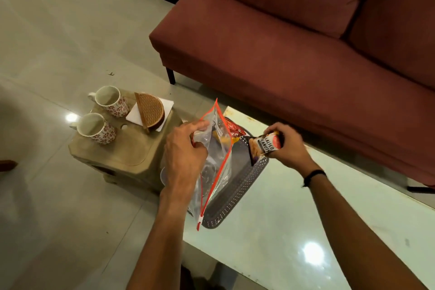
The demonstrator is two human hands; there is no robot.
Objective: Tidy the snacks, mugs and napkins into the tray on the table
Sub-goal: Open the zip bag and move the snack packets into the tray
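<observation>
While left hand (186,148) fingers pinch the zip bag (213,162), right hand (286,146) fingers clamp the peanut packet (264,146)

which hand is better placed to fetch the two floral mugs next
Left. The left hand, though gripping the clear zip bag, is nearest the floral mugs on the wooden stool. The right hand holds the salted peanuts packet, farther off.

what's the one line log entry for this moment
left hand: holds zip bag | right hand: holds peanut packet over tray | mugs: on stool
</observation>
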